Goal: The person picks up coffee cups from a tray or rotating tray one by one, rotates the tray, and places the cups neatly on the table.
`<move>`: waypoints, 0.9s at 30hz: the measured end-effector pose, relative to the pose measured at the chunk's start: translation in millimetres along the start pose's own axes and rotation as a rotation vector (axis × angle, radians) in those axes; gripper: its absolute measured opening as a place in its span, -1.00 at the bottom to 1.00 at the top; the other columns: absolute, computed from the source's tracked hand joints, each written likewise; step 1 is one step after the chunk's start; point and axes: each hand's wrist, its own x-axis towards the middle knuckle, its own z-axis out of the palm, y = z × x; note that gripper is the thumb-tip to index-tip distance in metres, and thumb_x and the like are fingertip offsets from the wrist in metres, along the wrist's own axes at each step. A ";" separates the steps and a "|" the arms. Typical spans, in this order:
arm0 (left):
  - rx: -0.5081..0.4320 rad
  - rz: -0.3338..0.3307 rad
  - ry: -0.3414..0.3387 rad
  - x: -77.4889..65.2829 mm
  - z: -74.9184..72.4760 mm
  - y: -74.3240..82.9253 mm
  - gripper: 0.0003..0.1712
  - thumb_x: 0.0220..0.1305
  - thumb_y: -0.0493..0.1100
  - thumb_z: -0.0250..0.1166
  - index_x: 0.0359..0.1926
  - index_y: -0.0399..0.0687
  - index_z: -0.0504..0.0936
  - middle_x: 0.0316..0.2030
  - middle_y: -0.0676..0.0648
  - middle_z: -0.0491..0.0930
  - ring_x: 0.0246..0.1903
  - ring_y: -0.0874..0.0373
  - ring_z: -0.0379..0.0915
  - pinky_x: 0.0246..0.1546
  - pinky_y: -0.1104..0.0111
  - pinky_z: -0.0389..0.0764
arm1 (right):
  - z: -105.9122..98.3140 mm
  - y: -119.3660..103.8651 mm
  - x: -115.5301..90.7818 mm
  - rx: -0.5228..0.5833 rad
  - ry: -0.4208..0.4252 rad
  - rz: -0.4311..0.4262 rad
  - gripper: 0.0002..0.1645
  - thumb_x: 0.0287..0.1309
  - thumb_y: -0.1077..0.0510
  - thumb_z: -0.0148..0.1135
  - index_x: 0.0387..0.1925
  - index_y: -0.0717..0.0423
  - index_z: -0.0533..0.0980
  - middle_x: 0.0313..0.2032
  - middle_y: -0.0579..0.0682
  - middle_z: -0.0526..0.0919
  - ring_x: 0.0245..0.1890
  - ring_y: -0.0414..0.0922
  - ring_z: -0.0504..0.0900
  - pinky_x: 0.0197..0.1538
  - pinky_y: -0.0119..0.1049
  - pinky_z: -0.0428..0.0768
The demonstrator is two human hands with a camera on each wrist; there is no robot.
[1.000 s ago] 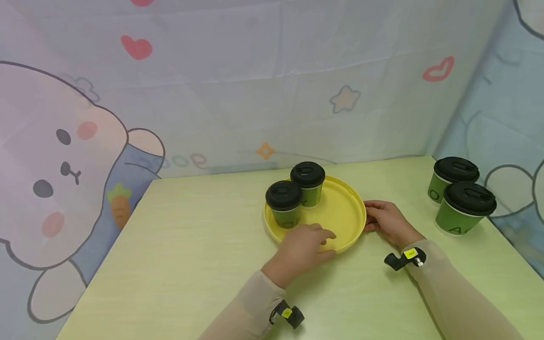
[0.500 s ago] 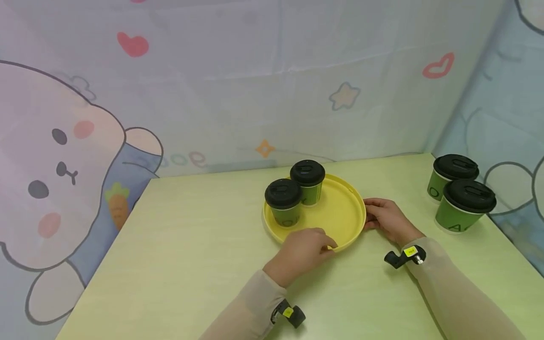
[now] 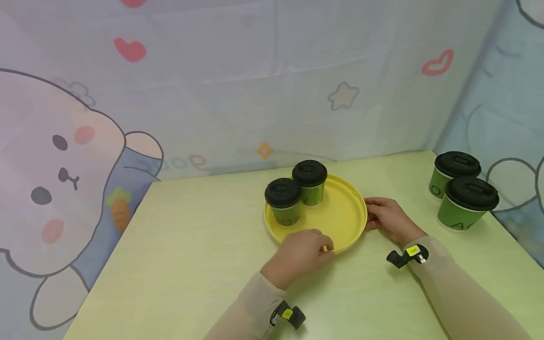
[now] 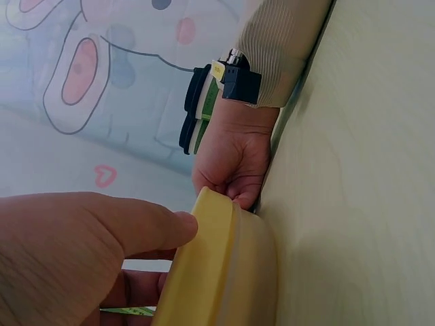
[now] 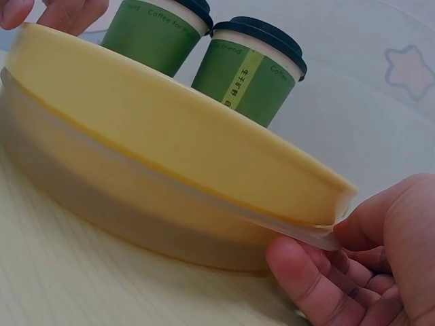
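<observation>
A round yellow tray (image 3: 335,217) with a raised rim and a pale, translucent lower part stands on the table. Two green paper coffee cups with black lids sit upright on its left half, the front cup (image 3: 285,203) and the rear cup (image 3: 310,184). My left hand (image 3: 299,255) pinches the front rim, its thumb (image 4: 160,227) outside and the other fingers inside. At the right side, my right hand (image 3: 391,219) grips the tray's edge; in the right wrist view its thumb lies by the pale lip and its curled fingers (image 5: 306,278) below.
Two more lidded green cups stand at the table's right edge, a nearer one (image 3: 465,205) and a farther one (image 3: 452,174) partly behind it. A printed cloth backdrop (image 3: 212,94) rises behind the table (image 3: 178,259).
My left hand has drawn back slightly and its fingers, spread over the tray a second ago, have closed on the front rim. The right hand keeps its hold; the tray and cups stay put.
</observation>
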 end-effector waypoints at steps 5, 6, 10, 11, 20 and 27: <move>0.017 -0.009 0.003 -1.8 -4.0 -2.8 -0.84 0.37 0.06 0.30 -0.28 0.20 0.75 -0.47 0.23 0.51 -0.48 0.36 0.36 -0.51 0.48 0.36 | 0.1 -2.5 1.3 -0.006 0.007 -0.002 -0.44 0.54 0.19 -0.07 0.38 0.49 0.24 -0.24 -0.03 0.67 -0.35 -0.19 0.65 -0.26 -0.31 0.69; 0.027 -0.012 0.003 -2.3 -4.5 -3.5 -0.84 0.37 0.06 0.29 -0.30 0.21 0.75 -0.48 0.23 0.50 -0.49 0.36 0.35 -0.52 0.47 0.35 | 0.0 -2.5 1.4 -0.006 0.007 0.001 -0.44 0.54 0.19 -0.07 0.38 0.49 0.24 -0.24 -0.03 0.67 -0.35 -0.19 0.65 -0.26 -0.31 0.69; 0.049 -0.018 -0.008 -3.6 -6.4 -6.4 -0.84 0.36 0.04 0.29 -0.32 0.21 0.75 -0.48 0.24 0.51 -0.50 0.36 0.35 -0.53 0.47 0.34 | -0.8 -1.1 1.6 -0.006 0.009 0.009 -0.44 0.54 0.19 -0.07 0.38 0.50 0.24 -0.24 -0.02 0.67 -0.34 -0.19 0.65 -0.25 -0.31 0.70; 0.054 -0.019 -0.012 -3.6 -6.7 -7.2 -0.84 0.36 0.04 0.29 -0.32 0.21 0.75 -0.48 0.24 0.51 -0.49 0.36 0.35 -0.52 0.47 0.35 | -1.1 -0.7 1.5 -0.007 0.010 0.010 -0.44 0.54 0.19 -0.07 0.38 0.50 0.24 -0.24 -0.02 0.67 -0.34 -0.19 0.65 -0.25 -0.30 0.70; 0.038 -0.036 -0.056 -6.6 -12.2 -10.3 -0.84 0.35 0.03 0.30 -0.36 0.20 0.72 -0.52 0.24 0.48 -0.48 0.33 0.35 -0.49 0.44 0.36 | -1.8 3.8 2.5 0.008 0.008 0.003 -0.45 0.54 0.20 -0.08 0.37 0.51 0.24 -0.26 -0.03 0.68 -0.36 -0.19 0.66 -0.27 -0.30 0.70; 0.031 -0.046 -0.064 -6.6 -13.4 -12.2 -0.82 0.37 0.01 0.28 -0.38 0.18 0.71 -0.53 0.22 0.47 -0.49 0.31 0.36 -0.49 0.43 0.37 | -2.7 3.3 2.8 -0.013 0.009 -0.005 -0.43 0.54 0.17 -0.06 0.38 0.49 0.25 -0.24 -0.02 0.68 -0.34 -0.19 0.66 -0.26 -0.30 0.70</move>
